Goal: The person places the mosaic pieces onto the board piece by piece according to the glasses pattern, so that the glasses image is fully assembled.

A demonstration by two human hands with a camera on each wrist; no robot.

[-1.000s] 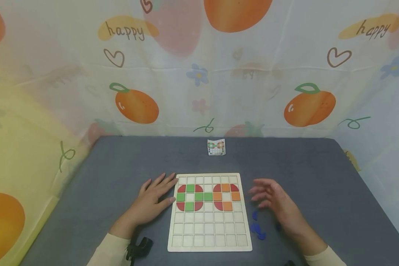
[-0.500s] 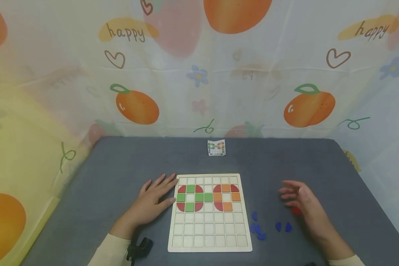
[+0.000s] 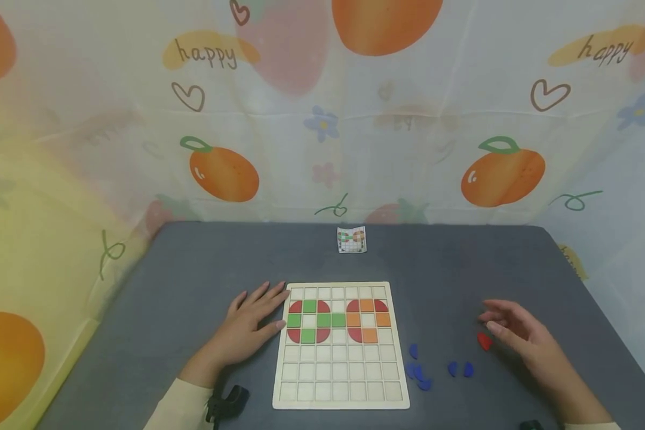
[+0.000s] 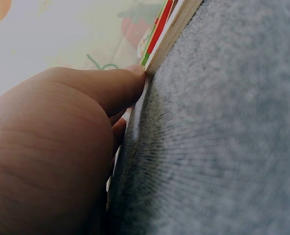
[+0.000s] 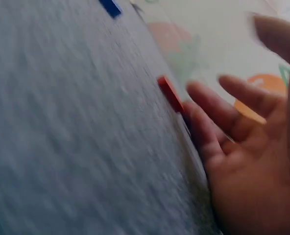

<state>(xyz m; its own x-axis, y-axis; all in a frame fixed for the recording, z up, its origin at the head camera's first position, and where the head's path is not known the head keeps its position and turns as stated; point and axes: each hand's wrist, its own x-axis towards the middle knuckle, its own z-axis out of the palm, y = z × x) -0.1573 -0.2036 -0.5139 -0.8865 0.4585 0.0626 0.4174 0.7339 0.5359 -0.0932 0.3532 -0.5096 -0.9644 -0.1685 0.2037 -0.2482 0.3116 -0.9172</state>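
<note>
At the lower left of the frame, the left hand (image 3: 251,328) lies with fingers spread and relaxed, its fingertips touching the left edge of a pale grid board (image 3: 340,372) at lower centre. In the board's upper rows sit green tiles (image 3: 323,321) among red rounded ones, then, further right, orange tiles (image 3: 353,321) also with red corners. Above it, a small picture card (image 3: 352,240) lies on the grey counter (image 3: 226,251). Just right of the board are four blue pieces (image 3: 418,373), then two more. At lower right, a red piece (image 3: 484,341) lies near the right hand (image 3: 524,337), which is loosely curved and grasps nothing.
</note>
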